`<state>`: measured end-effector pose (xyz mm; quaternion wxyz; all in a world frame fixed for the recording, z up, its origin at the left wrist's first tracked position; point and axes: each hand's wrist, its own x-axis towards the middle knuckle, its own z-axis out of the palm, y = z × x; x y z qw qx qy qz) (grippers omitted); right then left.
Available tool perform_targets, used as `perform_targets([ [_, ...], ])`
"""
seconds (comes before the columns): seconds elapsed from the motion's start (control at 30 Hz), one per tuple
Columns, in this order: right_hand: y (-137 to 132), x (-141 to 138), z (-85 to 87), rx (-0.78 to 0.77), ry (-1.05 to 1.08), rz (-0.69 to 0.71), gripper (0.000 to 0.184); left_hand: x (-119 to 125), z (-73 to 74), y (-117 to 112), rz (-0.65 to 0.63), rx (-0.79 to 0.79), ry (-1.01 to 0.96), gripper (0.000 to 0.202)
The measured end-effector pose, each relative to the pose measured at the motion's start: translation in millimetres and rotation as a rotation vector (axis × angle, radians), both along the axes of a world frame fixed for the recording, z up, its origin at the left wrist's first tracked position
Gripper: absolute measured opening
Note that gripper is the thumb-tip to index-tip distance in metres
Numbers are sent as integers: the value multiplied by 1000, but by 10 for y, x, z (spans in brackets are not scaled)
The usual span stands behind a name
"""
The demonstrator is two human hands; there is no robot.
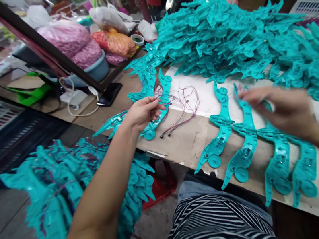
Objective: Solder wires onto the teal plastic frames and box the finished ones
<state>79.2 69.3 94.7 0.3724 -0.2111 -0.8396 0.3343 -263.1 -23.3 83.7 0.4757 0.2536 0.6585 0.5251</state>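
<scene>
My left hand (146, 112) is closed in a pinch over a turquoise plastic part (163, 112), its fingertips on thin red and blue wires. The loose wires (195, 101) loop to the right across the table, with small dark connectors (165, 135) at their ends. My right hand (286, 108) is blurred by motion, its fingers curled together above a row of turquoise parts; what they hold, if anything, is unclear. Several long curved parts, each with a round disc, lie side by side there, among them one part (223, 125) at the left end.
A large heap of turquoise parts (219, 40) fills the back of the table. A wired pile (65, 180) stands below the edge at left. Nearby are a black phone (109, 94), a white power strip (74, 98) and a blue basin (97, 69) with pink bags.
</scene>
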Motion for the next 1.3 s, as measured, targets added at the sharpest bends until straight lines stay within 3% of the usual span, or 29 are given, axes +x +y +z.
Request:
perform_targets([
  [0.07,-294,-8,-362,198,-171,235,27,-15,102,38,-31,34,-49,15],
  [0.13,-524,-7,-696,293,-409,408,38,-38,216,77,-57,78,-55,13],
  [0.2,-579,-42,-886,321,-541,458,41,-57,343,134,-81,142,-29,10],
  [0.23,-525,-95,-914,311,-552,418,41,-58,407,174,-90,174,-8,8],
  [0.33,-113,-484,-806,181,-426,94,35,-7,589,329,-108,236,47,5],
  [0.4,231,-927,-674,37,-302,-89,48,67,702,427,-119,247,68,4],
  [0.47,509,-1437,-563,-149,-188,-135,75,150,827,480,-138,261,76,3],
  [0.5,610,-1683,-519,-265,-155,-99,75,184,896,485,-151,274,80,3],
  [0.6,806,-2249,-419,-573,-131,31,28,228,1097,427,-174,353,93,15],
  [0.67,910,-2428,-371,-632,-27,26,12,202,1165,378,-167,405,110,21],
  [0.73,1019,-2459,-354,-600,93,-66,11,147,1133,362,-149,390,127,18],
  [0.83,1150,-2333,-383,-566,41,-172,10,59,921,403,-128,281,126,9],
  [0.93,1187,-2155,-402,-679,54,-102,12,23,702,454,-138,237,100,6],
  [1.0,1165,-2064,-376,-784,70,-22,15,38,645,458,-143,240,88,7],
  [1.17,1089,-1881,-247,-824,235,44,22,182,771,353,-147,274,74,8],
  [1.3,1044,-1396,-124,-652,210,-48,22,386,877,204,-171,275,78,12],
])
